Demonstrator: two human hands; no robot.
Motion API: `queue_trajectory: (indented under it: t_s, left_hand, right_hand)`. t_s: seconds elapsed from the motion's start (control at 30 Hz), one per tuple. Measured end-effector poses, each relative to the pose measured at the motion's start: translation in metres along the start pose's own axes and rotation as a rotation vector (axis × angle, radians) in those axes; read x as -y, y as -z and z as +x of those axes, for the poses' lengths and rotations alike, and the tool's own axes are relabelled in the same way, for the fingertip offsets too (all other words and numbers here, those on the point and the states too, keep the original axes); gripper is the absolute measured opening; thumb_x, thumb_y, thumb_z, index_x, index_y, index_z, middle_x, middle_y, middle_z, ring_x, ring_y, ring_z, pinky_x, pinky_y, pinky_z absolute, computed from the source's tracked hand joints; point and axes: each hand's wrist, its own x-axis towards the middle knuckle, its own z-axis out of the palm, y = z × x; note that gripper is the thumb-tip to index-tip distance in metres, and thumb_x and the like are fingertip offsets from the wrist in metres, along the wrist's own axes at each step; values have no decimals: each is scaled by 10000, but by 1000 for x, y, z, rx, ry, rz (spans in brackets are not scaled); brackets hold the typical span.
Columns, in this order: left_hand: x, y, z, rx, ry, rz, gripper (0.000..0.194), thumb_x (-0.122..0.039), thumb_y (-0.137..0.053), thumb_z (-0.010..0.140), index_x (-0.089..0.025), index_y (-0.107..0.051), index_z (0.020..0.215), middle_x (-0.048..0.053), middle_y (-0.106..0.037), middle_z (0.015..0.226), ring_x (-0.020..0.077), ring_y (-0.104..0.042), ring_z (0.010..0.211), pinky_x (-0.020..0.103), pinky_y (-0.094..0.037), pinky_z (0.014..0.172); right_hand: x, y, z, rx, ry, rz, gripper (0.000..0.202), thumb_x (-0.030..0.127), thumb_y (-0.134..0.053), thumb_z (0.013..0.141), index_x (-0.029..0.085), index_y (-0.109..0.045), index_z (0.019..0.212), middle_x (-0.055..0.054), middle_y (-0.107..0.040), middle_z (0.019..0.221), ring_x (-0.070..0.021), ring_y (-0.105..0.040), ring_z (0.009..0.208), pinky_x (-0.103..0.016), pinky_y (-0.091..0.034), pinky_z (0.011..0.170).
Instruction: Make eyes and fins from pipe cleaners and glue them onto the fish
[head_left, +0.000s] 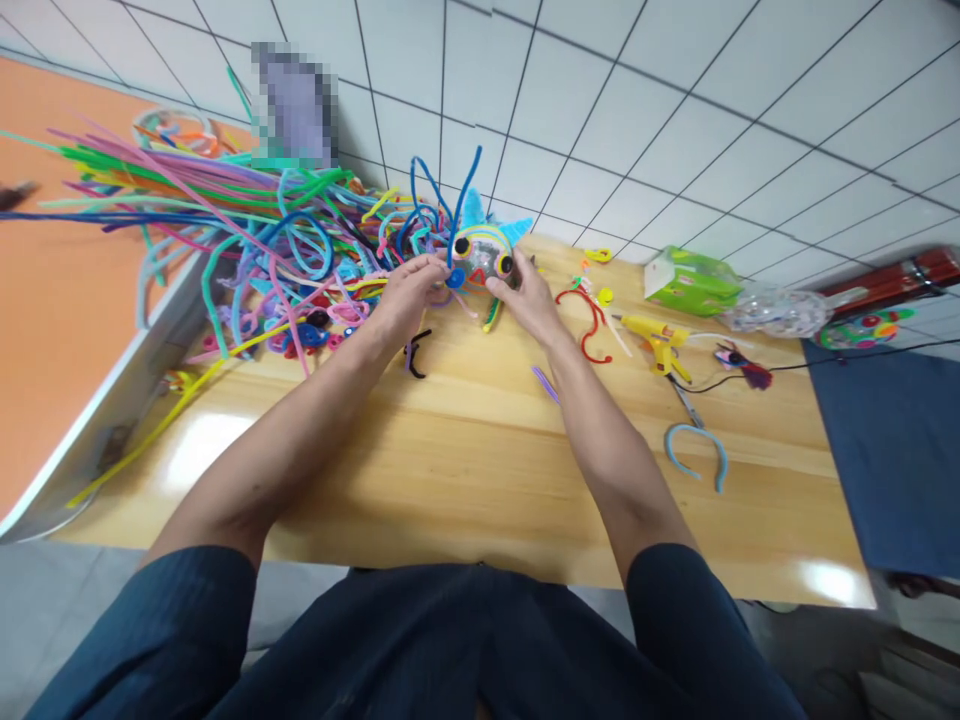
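Note:
Near the back of the table, a craft animal head (480,262) with a grey face, round black eyes and a red mouth is between my hands. Two light-blue pointed ears (514,232) stand on top of it. My right hand (529,295) grips its right side, fingers partly behind it. At its left side, my left hand (420,285) is closed on a blue pipe cleaner (452,240), whose lower end is wound into a small coil against the face and whose upper end sticks up. The left fingertips are partly hidden.
A large heap of coloured pipe cleaners (217,200) spreads at the left by a white panel (112,400). Right of my hands lie red pipe cleaner pieces (592,320), a yellow glue gun (656,335), scissors (686,405) and a light-blue curved piece (697,435). A tiled wall rises behind.

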Motion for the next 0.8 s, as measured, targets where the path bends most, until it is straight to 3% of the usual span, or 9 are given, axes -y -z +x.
queue_trajectory:
  t_s: [0.13, 0.27, 0.4, 0.53, 0.67, 0.8]
  left_hand:
    - [5, 2, -13, -69, -60, -2, 223, -350, -801, 724, -213, -624, 733, 25, -697, 932, 170, -644, 862, 266, -559, 733]
    - [5, -6, -38, -43, -103, 35, 194, -366, -783, 742, -218, -660, 767, -2, -668, 837, 149, -621, 803, 238, -518, 695]
    - [6, -22, -60, 102, -9, 65, 229, -408, -778, 718, -210, -670, 760, 2, -680, 835, 157, -635, 810, 252, -526, 701]
    - [8, -31, -70, 147, 18, 95, 247, -421, -781, 715, -202, -669, 746, -3, -685, 810, 142, -617, 769, 255, -519, 711]
    - [12, -28, -73, 175, 32, 106, 240, -421, -786, 730, -202, -694, 771, 11, -731, 860, 144, -633, 780, 262, -523, 727]
    - [17, -25, -75, 176, 45, 110, 221, -413, -792, 718, -209, -719, 763, 10, -751, 848, 141, -625, 745, 268, -517, 731]
  right_hand:
    - [1, 16, -32, -170, -127, -299, 542, 439, -710, 991, 179, -607, 1456, -185, -679, 1454, -353, -583, 1400, -541, -457, 1222]
    - [10, 27, -60, -24, -331, -558, 481, 331, -670, 992, 104, -625, 1414, -265, -650, 1427, -426, -628, 1345, -588, -501, 1147]
    - [15, 26, -56, 47, -442, -599, 410, 258, -568, 1035, 109, -613, 1415, -282, -644, 1443, -433, -684, 1300, -587, -547, 1085]
    - [17, 34, -45, 19, -503, -592, 361, 166, -470, 1036, 116, -664, 1337, -267, -704, 1397, -399, -719, 1258, -538, -560, 1071]
    - [23, 71, -60, -53, -474, -613, 366, 143, -456, 997, 90, -654, 1300, -295, -774, 1193, -445, -745, 1153, -560, -555, 1009]
    - [25, 123, -107, -108, -420, -576, 219, 243, -547, 971, 175, -647, 1153, -208, -780, 983, -415, -735, 997, -544, -545, 944]
